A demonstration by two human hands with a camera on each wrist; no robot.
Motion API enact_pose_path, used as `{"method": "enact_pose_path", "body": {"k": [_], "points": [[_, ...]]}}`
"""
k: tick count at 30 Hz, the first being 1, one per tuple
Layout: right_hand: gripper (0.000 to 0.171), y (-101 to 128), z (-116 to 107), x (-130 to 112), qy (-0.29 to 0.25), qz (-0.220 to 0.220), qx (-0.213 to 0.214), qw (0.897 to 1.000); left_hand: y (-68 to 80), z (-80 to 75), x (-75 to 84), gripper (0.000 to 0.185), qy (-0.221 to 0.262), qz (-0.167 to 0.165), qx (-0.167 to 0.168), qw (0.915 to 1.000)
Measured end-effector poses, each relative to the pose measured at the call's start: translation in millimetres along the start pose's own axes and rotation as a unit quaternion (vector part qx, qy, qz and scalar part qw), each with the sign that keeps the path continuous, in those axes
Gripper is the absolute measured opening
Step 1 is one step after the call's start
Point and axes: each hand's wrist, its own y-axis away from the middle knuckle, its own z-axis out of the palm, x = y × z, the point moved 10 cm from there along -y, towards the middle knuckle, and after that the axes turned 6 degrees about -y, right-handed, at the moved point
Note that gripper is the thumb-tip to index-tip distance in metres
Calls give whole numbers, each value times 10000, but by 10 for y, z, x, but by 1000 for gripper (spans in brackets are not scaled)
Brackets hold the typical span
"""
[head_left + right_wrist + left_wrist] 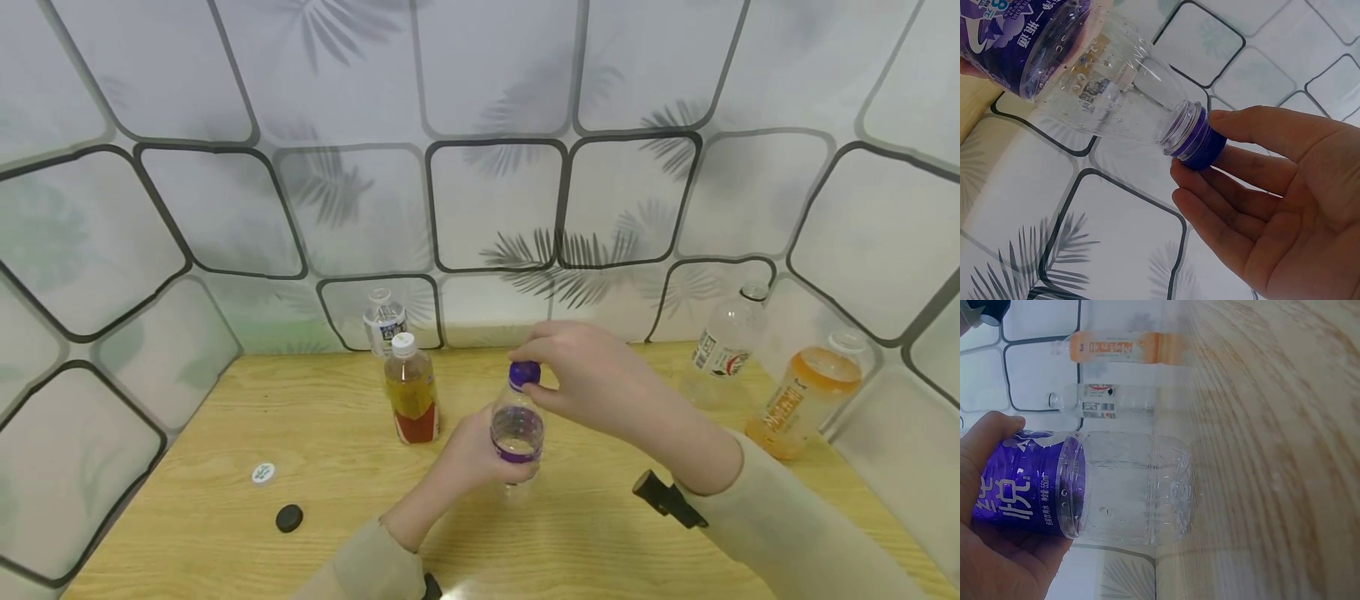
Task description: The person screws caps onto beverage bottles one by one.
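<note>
A clear plastic bottle [517, 429] with a purple label stands near the middle of the wooden table [225, 417]. My left hand [474, 457] grips its body at the label; in the left wrist view the left hand [997, 550] wraps the purple band of the bottle [1135, 487]. My right hand [555, 375] comes from above and pinches the purple cap [524, 374]. In the right wrist view the thumb and fingers of the right hand [1254, 187] close on the cap [1200, 145], which sits on the bottle's neck.
An amber drink bottle with a red label [411, 393] and a small clear bottle [384, 321] stand behind left. An empty clear bottle [726, 343] and an orange drink bottle [808, 402] stand at the right wall. A white cap [263, 472] and a black cap [289, 517] lie front left.
</note>
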Motion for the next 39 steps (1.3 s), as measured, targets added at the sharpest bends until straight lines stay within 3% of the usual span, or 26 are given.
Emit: {"method": "enact_pose_path", "body": {"k": [9, 25, 32, 39], "points": [[23, -12, 15, 12, 3, -98, -58, 9999, 7, -14, 16, 74, -108, -68, -30, 9999], [19, -31, 69, 99, -193, 177, -149, 9995, 18, -16, 14, 81, -164, -77, -38, 9998], [12, -55, 88, 212, -506, 654, -82, 9965, 13, -17, 1, 78, -238, -114, 3, 9997], [27, -52, 109, 313, -449, 1143, -44, 9924, 4, -10, -1, 85, -242, -72, -12, 9997]]}}
